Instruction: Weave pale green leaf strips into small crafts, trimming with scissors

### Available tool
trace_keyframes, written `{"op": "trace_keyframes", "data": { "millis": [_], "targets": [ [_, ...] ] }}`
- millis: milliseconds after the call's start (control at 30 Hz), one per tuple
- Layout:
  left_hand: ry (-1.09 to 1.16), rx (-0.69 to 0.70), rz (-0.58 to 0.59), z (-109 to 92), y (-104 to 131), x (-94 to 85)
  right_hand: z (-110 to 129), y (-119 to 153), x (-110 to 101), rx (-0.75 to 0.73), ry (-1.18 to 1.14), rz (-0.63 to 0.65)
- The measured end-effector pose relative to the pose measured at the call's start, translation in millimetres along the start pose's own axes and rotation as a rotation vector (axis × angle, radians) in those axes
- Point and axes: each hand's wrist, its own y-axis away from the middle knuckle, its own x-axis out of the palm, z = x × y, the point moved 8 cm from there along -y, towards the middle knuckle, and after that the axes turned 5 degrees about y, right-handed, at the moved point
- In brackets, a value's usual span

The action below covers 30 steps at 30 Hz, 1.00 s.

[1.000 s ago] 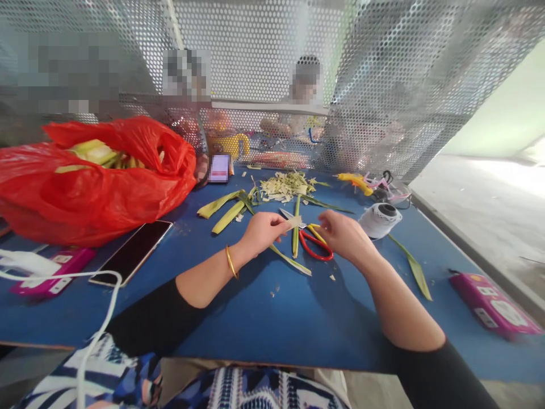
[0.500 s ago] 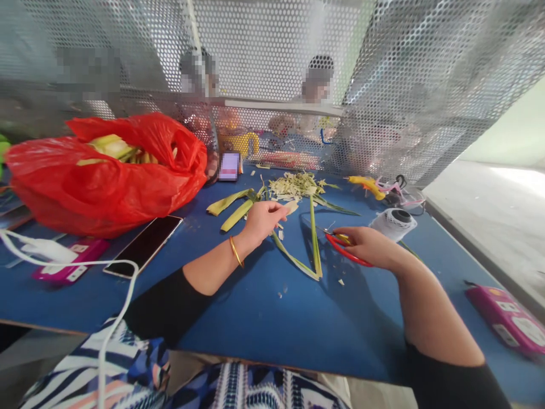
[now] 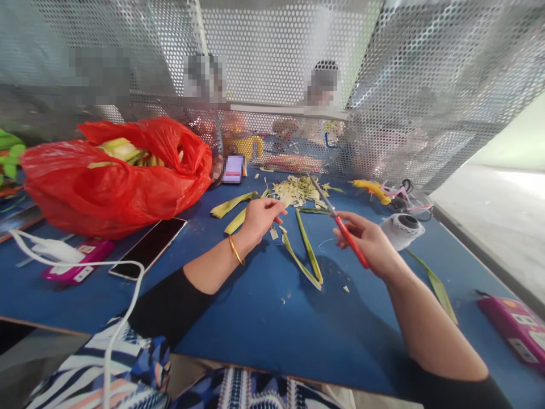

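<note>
My left hand (image 3: pixel 260 218) pinches a pale piece of leaf (image 3: pixel 288 200) between thumb and fingers, just in front of a heap of cut leaf scraps (image 3: pixel 300 188). My right hand (image 3: pixel 366 238) is wrapped round the red handles of a pair of scissors (image 3: pixel 349 240); the blades point up and left toward the heap. Between both hands a folded green leaf strip (image 3: pixel 310 250) lies on the blue table (image 3: pixel 272 335). Two yellow-green leaf pieces (image 3: pixel 233 204) lie left of the heap, partly hidden by my left hand.
A red plastic bag (image 3: pixel 123 193) of leaves stands at left, with a phone (image 3: pixel 151 247) and magenta power strip (image 3: pixel 80 261) before it. At right are a spool of white thread (image 3: pixel 402 230), a yellow glue gun (image 3: pixel 372 190) and another magenta power strip (image 3: pixel 513 329). A perforated metal screen (image 3: pixel 281 57) rises behind.
My right hand has lifted and turned the scissors, so their blades now point up toward the heap. The folded strip's upper end has shifted left. My left hand keeps its pinch.
</note>
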Motion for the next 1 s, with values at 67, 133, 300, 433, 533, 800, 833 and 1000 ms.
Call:
{"op": "trace_keyframes", "data": {
  "millis": [67, 133, 300, 433, 533, 800, 833, 1000],
  "targets": [
    [0.01, 0.009, -0.005, 0, -3, -2.7, 1, 2, 19, -0.014, 0.013, 0.096],
    [0.003, 0.023, -0.019, 0, -6, -5.8, 1, 5, 31, -0.027, 0.078, 0.162],
    [-0.032, 0.02, -0.021, 0, -6, -4.2, 1, 8, 44, -0.043, 0.15, 0.237],
    [-0.048, -0.025, 0.04, 1, 1, 5.1, 2, 9, 50, -0.007, 0.092, 0.247],
    [-0.053, -0.061, 0.076, 2, 4, 9.9, 2, 9, 53, 0.043, 0.036, 0.253],
    [-0.009, -0.113, 0.087, 8, 4, 11.3, 2, 9, 54, 0.052, -0.002, 0.242],
    [-0.006, -0.116, 0.09, 8, 4, 11.4, 0, 9, 54, 0.056, 0.004, 0.239],
    [0.038, -0.14, 0.085, 12, 1, 9.4, -1, 5, 36, -0.009, 0.285, 0.075]
  ]
}}
